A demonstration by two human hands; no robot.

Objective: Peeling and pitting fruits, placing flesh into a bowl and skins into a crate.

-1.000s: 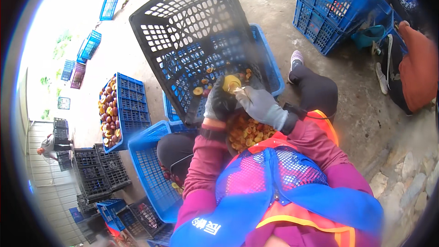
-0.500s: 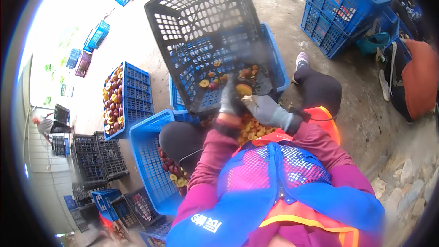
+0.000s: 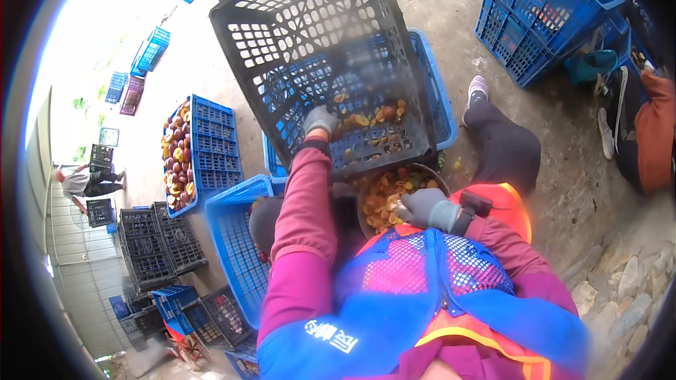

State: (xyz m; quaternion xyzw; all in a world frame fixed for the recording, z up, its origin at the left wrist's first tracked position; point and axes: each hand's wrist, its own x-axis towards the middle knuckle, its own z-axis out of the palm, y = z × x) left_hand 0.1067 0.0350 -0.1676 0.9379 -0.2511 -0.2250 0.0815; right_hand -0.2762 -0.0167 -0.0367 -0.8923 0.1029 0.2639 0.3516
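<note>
- The fruit (image 3: 387, 113) lay in the black crate (image 3: 401, 49), strung from the left hand toward the right wall.
- Each piece looked small and probably light; the cut flesh seemed soft, likely slippery and easily bruised, so the skin side seemed the surer hold.
- The gloved left hand (image 3: 320, 119) was inside the crate, nearer its left wall; its fingertips were hidden, so whether they pinched anything could not be told.
- The gloved right hand (image 3: 429, 210) was at the near-right rim of the bowl (image 3: 362, 205), fingers curled, grip unclear.
- Cut pieces (image 3: 384, 204) lay in the bowl.
</note>
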